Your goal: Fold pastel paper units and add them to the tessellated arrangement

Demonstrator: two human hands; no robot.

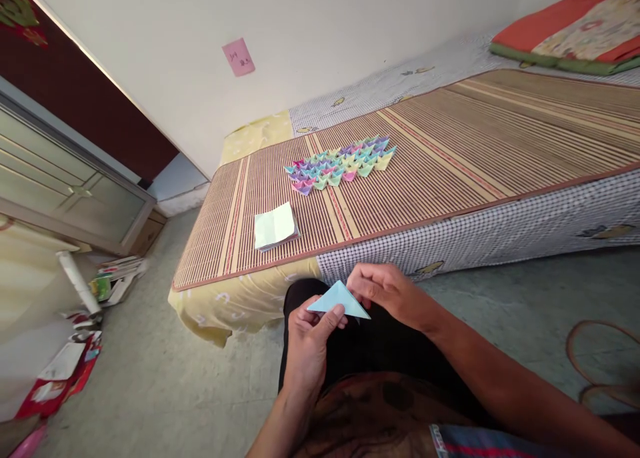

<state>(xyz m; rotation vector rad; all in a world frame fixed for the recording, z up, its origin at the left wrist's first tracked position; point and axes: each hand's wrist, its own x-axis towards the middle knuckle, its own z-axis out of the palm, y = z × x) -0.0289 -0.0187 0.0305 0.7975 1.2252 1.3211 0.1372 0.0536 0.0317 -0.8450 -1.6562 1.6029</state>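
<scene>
A light blue paper folded into a triangle [338, 299] is held over my lap between both hands. My left hand [309, 341] pinches its lower left edge with thumb and fingers. My right hand [387, 291] grips the upper right side, fingers curled on the fold. On the bed's bamboo mat [450, 151] ahead lie several small folded paper boats [340, 163] in pink, purple, green and yellow, arranged in rows. A stack of square paper sheets [275, 228], pale green on top, rests nearer the mat's front edge.
The bed has a checked sheet [500, 228] and a yellow cover at its corner [235, 305]. Folded bedding [575, 31] lies at the far right. A pink note [239, 57] sticks on the wall. Papers and clutter [75, 351] litter the floor at left, by a cabinet [65, 185].
</scene>
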